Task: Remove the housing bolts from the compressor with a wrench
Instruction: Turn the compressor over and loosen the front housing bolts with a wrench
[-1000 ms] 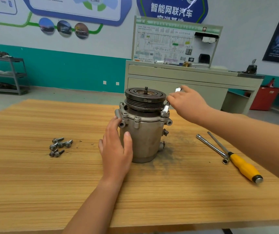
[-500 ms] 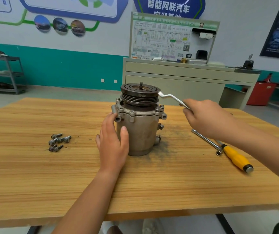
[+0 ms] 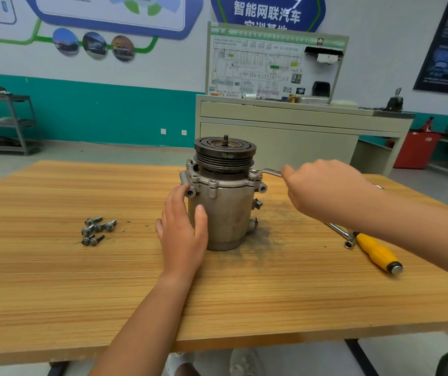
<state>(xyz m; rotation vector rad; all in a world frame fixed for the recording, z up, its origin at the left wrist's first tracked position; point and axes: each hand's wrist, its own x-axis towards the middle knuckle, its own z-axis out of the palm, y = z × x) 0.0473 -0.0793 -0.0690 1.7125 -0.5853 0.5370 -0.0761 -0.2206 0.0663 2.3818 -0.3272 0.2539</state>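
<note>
The compressor (image 3: pixel 228 213) stands upright near the middle of the wooden table (image 3: pixel 54 280), its grooved pulley (image 3: pixel 224 153) on top. Half a second ago the wrench (image 3: pixel 267 171) had its ring end up by the pulley rim. Now I see that end lower, at the right corner of the compressor's flange, with the handle running out roughly level to the right. My right hand (image 3: pixel 323 191) has its fingers curled round that handle, much where it was. A second ago it was up against the pulley.

My left hand (image 3: pixel 182 234) has not shifted. It lies flat against the compressor's left side, fingers nearly straight and the thumb across the front. One housing bolt (image 3: pixel 213 183) shows in the front of the flange.

To the left of the compressor is a small heap of loose bolts (image 3: pixel 96 230). To its right lie a metal bar (image 3: pixel 339 232) and a yellow-handled screwdriver (image 3: pixel 377 253). Dark grime (image 3: pixel 263 240) stains the wood at the compressor's right foot.

Behind the compressor is a beige cabinet (image 3: pixel 271 131) with a wiring-diagram board (image 3: pixel 271 66) whose print is too small to read. A blue sign (image 3: pixel 267 12) above reads 智能网联汽车. Far left of the compressor is a grey shelf rack (image 3: pixel 6 123), and far right a red bin (image 3: pixel 415 150). The wall is white over teal.
</note>
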